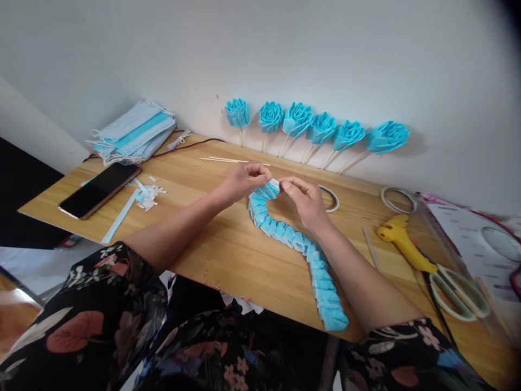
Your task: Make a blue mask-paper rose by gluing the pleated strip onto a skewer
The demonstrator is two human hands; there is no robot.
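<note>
**Obstructed & Illegible Items**

Upper end of blue pleated strip (285,233) part. covered by L hand (244,179) fingertips; whether R hand (303,198) grips its edge, can't tell. Thin sticks (222,159) part. hidden behind L hand; tape roll (335,201) likewise behind R hand. Scissors (459,293): blades obscured nr. yellow glue gun (401,241). Black cable (442,320) lost behind R sleeve (407,358); sleeve cut off, btm edge. Marks on white sheet (459,233) blurred, illeg. Paper scraps (150,197) too small to count. Mask stack (134,130): lower pcs. mostly covered.
</note>
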